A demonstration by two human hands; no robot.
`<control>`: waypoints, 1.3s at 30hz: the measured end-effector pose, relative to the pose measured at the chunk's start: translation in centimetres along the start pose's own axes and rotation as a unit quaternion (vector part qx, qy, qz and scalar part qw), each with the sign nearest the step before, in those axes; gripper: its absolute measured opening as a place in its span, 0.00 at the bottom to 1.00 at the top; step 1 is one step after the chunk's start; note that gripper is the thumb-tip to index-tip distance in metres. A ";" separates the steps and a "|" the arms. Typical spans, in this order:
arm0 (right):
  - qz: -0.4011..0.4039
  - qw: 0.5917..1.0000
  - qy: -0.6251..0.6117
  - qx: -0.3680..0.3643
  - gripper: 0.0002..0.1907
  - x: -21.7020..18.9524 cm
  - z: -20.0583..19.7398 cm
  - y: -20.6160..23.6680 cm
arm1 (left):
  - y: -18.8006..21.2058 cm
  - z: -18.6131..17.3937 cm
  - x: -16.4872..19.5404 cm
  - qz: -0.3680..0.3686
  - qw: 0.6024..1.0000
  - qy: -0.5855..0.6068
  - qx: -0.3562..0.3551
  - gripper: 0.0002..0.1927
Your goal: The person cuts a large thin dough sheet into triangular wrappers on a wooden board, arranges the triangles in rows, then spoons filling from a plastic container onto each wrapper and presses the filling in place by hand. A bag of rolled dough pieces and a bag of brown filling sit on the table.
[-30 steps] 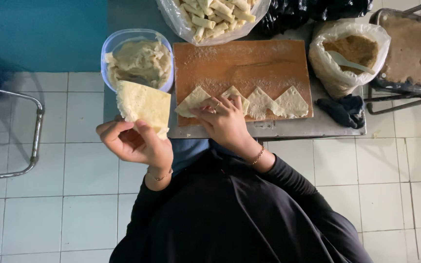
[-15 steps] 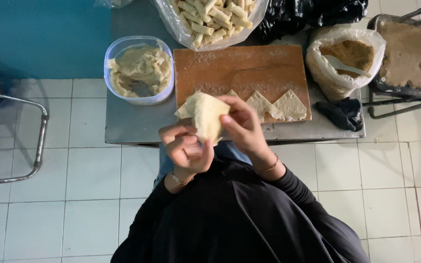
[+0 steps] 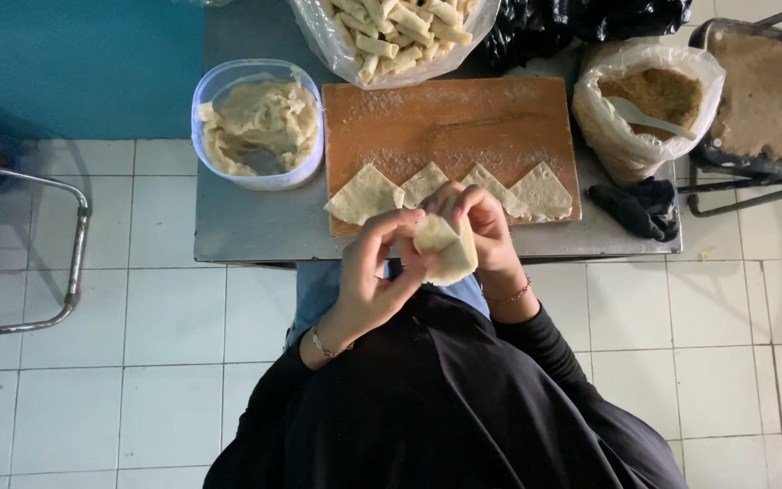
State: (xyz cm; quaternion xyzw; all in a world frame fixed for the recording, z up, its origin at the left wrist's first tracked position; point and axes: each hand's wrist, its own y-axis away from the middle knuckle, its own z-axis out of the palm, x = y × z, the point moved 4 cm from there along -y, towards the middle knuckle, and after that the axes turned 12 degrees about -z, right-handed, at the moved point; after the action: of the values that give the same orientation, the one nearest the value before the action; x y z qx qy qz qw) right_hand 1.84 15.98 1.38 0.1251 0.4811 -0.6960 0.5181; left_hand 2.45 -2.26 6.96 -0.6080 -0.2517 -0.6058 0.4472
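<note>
Four flat pale triangular dough wrappers [image 3: 366, 194] lie on one brown wooden cutting board [image 3: 450, 127]. One folded pale dough wrapper [image 3: 445, 250] sits between two hands. One round clear plastic tub of filling [image 3: 259, 122] and two clear plastic bags [image 3: 646, 100] stand on the worktop.

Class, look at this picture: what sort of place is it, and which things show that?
Probably a small food-preparation area: a floured wooden board with pastry wrappers, a tub of filling and a bag of finished rolls.
</note>
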 end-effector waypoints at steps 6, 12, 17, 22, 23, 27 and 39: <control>-0.023 0.999 -0.018 -0.034 0.12 0.9 1.1 -0.7 | -0.4 -0.7 -0.5 -0.015 0.996 0.052 0.069 0.21; 0.048 0.992 -0.034 0.109 0.22 2.4 2.7 0.1 | -0.4 -1.6 -0.3 -0.032 0.987 0.051 0.151 0.20; 0.170 0.923 -0.172 0.298 0.32 2.0 2.8 0.8 | -0.6 -2.0 -0.7 -0.022 0.981 0.064 0.182 0.20; 0.125 0.978 0.037 0.162 0.26 1.0 2.9 0.6 | -0.8 -2.5 -1.3 -0.052 0.986 0.073 0.138 0.22; 0.122 0.975 0.079 0.168 0.23 0.9 2.5 0.7 | -0.8 -2.5 -1.4 -0.053 0.988 0.074 0.126 0.22; 0.056 0.972 0.119 0.197 0.10 0.1 1.0 0.4 | -0.6 -3.0 -1.7 -0.048 0.990 0.090 0.100 0.20; 0.100 0.966 -0.180 0.158 0.17 -2.7 -3.0 -1.5 | -0.6 -5.1 0.0 -0.004 0.986 -0.046 0.163 0.15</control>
State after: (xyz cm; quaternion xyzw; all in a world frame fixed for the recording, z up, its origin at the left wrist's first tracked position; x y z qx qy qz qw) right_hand 0.79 19.94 2.46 0.1257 0.2490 -0.7190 0.6366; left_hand -0.73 -6.32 6.39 -0.5535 -0.3696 -0.5295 0.5260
